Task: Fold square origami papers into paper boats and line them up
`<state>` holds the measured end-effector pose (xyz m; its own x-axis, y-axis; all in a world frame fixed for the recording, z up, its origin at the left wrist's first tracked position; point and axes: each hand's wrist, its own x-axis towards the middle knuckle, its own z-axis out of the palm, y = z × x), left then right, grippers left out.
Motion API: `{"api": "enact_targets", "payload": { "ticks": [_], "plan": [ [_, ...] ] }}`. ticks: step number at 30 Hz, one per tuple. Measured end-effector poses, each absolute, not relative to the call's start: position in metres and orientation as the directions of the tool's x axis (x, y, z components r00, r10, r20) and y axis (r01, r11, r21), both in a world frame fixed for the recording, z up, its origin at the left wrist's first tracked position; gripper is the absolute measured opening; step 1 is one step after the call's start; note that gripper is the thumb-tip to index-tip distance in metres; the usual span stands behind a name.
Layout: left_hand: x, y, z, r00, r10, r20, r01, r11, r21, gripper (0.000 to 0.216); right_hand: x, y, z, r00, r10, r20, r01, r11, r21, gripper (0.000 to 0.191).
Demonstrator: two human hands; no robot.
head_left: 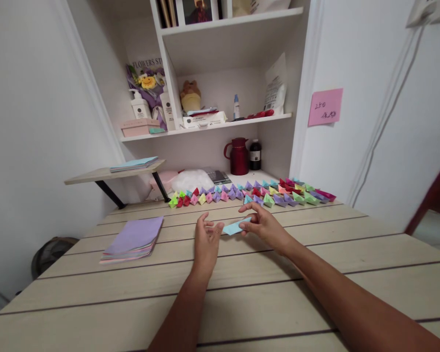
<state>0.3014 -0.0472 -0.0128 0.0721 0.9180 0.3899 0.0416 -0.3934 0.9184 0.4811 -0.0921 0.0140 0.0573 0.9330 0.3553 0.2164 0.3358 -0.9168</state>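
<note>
My right hand (262, 224) pinches one end of a light blue folded paper piece (235, 227) just above the wooden table (242, 293). My left hand (206, 239) is close beside the paper's other end, fingers spread and curled a little, holding nothing. Behind both hands runs a long row of small folded paper boats (253, 193) in pink, purple, green, red and blue. A stack of coloured square paper (134, 239), purple sheet on top, lies to the left of my left hand.
A small raised shelf (113, 173) with more paper stands at the back left. Behind the boats are a red jug (239, 156), a dark bottle (255, 154) and a white plastic bag (192, 180). A pink sticky note (325, 106) hangs on the right wall.
</note>
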Motion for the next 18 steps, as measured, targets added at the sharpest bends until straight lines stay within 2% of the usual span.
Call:
{"api": "enact_targets", "payload": {
  "ticks": [8,18],
  "plan": [
    [0.3058,-0.0527,-0.0079,0.314,0.895,0.318,0.060,-0.353,0.934,0.024,0.4811,-0.0895,0.0087,-0.062,0.926,0.373,0.246,0.377,-0.893,0.031],
    [0.3057,-0.0504,-0.0109,0.323,0.893,0.315,0.094,-0.361,0.928,0.017,0.4773,-0.0916,0.0111,-0.083,0.914,0.398,0.324,0.402,-0.856,0.026]
  ]
}}
